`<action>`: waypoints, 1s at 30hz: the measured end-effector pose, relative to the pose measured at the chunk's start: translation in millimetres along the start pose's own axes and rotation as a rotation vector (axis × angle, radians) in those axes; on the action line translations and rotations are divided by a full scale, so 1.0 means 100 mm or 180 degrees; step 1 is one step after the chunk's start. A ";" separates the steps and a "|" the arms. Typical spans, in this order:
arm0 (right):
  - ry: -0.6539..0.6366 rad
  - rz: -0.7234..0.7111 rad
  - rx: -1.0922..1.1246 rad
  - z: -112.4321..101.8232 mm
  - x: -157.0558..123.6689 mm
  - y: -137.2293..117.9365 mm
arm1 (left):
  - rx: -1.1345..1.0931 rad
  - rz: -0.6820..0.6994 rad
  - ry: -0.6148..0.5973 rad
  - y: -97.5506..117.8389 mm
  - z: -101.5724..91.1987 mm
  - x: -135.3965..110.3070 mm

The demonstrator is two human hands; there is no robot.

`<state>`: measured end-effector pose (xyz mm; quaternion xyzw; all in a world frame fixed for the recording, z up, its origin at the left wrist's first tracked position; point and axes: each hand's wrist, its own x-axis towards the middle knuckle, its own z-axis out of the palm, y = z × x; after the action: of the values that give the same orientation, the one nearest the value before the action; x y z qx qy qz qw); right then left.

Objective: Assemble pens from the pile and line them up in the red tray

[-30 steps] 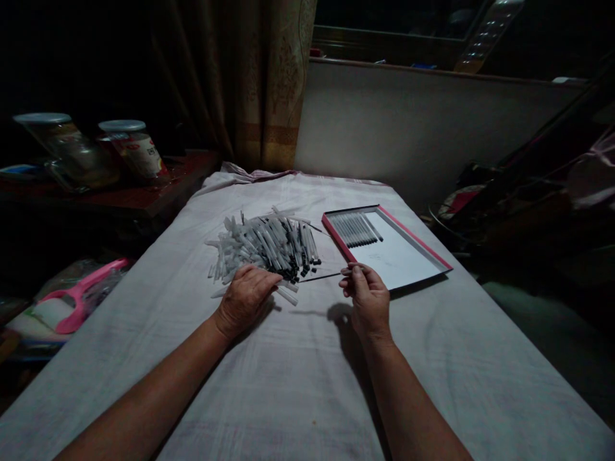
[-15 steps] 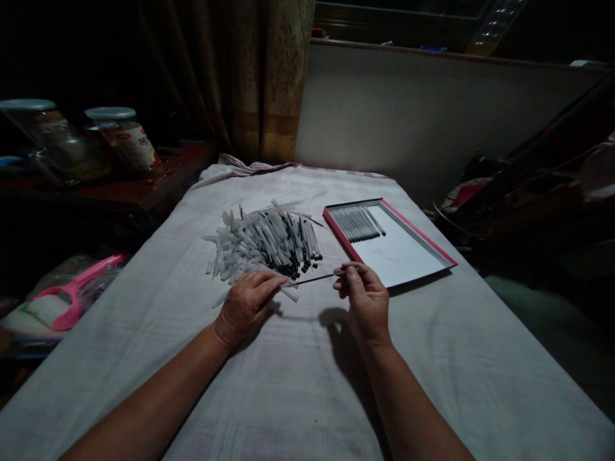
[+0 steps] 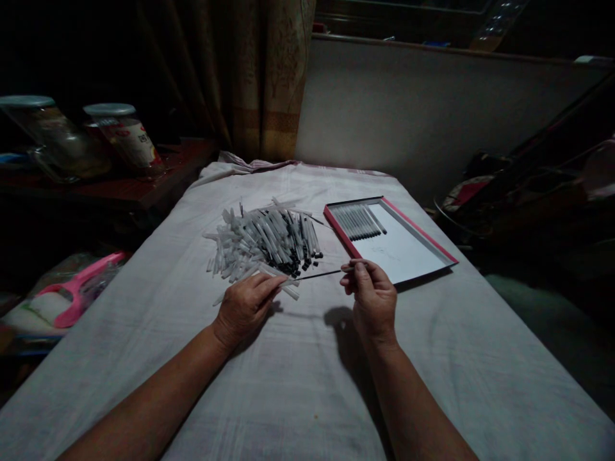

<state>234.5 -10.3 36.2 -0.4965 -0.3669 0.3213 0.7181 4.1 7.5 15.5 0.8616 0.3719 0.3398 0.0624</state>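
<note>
A thin dark pen refill [image 3: 318, 275] stretches between my two hands above the cloth. My left hand [image 3: 250, 301] is closed in a pinch at its left end, just in front of the pile of pen parts. Closed fingers of my right hand [image 3: 372, 294] grip the other end, where a short piece I cannot make out is partly hidden. The pile [image 3: 269, 240] is made of clear pen barrels, pale caps and small black pieces. To the right lies a shallow red-edged box lid [image 3: 420, 246], with a row of pens [image 3: 356, 223] along its far left side.
A white checked cloth [image 3: 269, 397] covers the table. Lidded jars [image 3: 127, 141] stand on a dark wooden surface at the left. Below them, a pink plastic handle [image 3: 72, 294] lies among bags. A curtain [image 3: 269, 77] and a wall [image 3: 384, 109] close off the back.
My right hand has shifted slightly right, away from the left hand, and a little more of the refill shows. My left hand has barely moved. The pile and the pens look unchanged.
</note>
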 end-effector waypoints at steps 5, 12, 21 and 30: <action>-0.0121 0.0030 -0.0092 0.02 -0.01 0.00 | 0.0072 -0.0037 -0.0068 0.01 0.00 -0.01; -0.0626 0.0221 -0.0228 0.10 -0.14 0.08 | 0.0130 0.0098 0.0054 0.11 0.01 0.03; -0.2025 -0.0922 -0.2033 0.08 -0.20 0.23 | 0.0262 0.0029 0.0087 0.16 -0.01 0.02; -0.1667 -0.0621 -0.4056 0.11 0.44 0.34 | 0.0391 -0.0044 0.0005 0.11 0.02 -0.03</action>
<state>245.0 41.1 15.8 -0.6921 -0.6880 0.0865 0.2002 10.6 -1.5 16.1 0.8609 0.3981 0.3165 0.0115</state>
